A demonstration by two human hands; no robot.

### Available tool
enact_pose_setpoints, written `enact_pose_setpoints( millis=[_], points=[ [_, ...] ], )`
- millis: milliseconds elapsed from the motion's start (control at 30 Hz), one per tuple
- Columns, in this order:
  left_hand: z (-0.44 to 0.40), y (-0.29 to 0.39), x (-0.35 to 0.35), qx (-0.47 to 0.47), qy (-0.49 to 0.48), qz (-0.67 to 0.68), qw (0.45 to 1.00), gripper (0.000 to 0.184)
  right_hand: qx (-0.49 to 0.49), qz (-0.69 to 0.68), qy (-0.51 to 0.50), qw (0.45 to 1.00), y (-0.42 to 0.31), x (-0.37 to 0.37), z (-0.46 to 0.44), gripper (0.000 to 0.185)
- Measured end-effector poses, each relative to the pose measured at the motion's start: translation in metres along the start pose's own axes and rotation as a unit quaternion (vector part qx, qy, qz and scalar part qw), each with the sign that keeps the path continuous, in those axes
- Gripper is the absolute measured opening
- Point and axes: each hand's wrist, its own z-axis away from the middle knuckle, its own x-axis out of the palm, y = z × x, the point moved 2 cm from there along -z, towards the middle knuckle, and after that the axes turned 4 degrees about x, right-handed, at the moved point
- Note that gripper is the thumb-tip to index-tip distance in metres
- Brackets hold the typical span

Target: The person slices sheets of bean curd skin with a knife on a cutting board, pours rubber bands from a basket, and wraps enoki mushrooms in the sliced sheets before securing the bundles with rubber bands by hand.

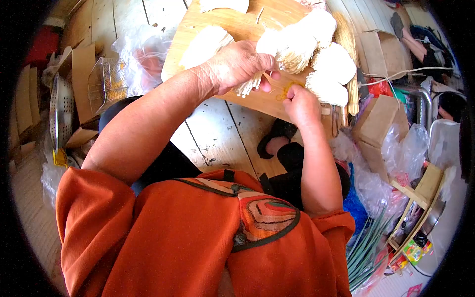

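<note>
Though illegible, a bright packet (414,251) far from white strands (246,87) in left hand (241,62).

The left hand (240,62) is holding a curled grip; the right hand (302,105) is sitting near it, folded, both forearms (158,111) pointing forward.

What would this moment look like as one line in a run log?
left hand: gripping white stringy bunch | right hand: at yellow bands | wooden board: more white bunches on top
</note>
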Motion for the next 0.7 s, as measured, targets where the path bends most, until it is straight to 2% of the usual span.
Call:
enact_pose_setpoints(
  millis=[200,267,400,467,500,567,700],
  points=[
    [0.001,0.000,-0.002,-0.006,-0.001,-0.012,1.000,0.046,0.001,-0.019,0.022,1.000,0.000,0.001,-0.002,0.012],
    [0.000,0.000,-0.002,0.004,0.000,-0.010,1.000,0.044,0.048,-0.111,0.021,0.992,-0.003,-0.006,-0.003,0.015],
    [-0.003,-0.004,0.001,-0.026,0.030,-0.039,0.998,0.033,0.034,-0.216,0.045,0.975,0.003,-0.001,-0.012,0.015],
    [-0.004,-0.006,0.003,-0.033,0.038,-0.048,0.998,0.031,0.075,-0.357,0.033,0.930,0.009,0.007,-0.017,0.014],
    [-0.003,-0.005,0.005,-0.032,0.034,-0.048,0.998,0.028,0.075,-0.357,0.033,0.930,0.005,0.003,-0.016,0.014],
    [-0.004,-0.006,0.006,-0.030,0.031,-0.049,0.998,0.025,0.131,-0.541,0.025,0.830,-0.002,-0.003,-0.013,0.014],
    [-0.006,-0.012,0.006,-0.028,0.024,-0.064,0.997,0.024,0.168,-0.627,0.014,0.761,-0.006,-0.009,-0.014,0.006]
  ],
)
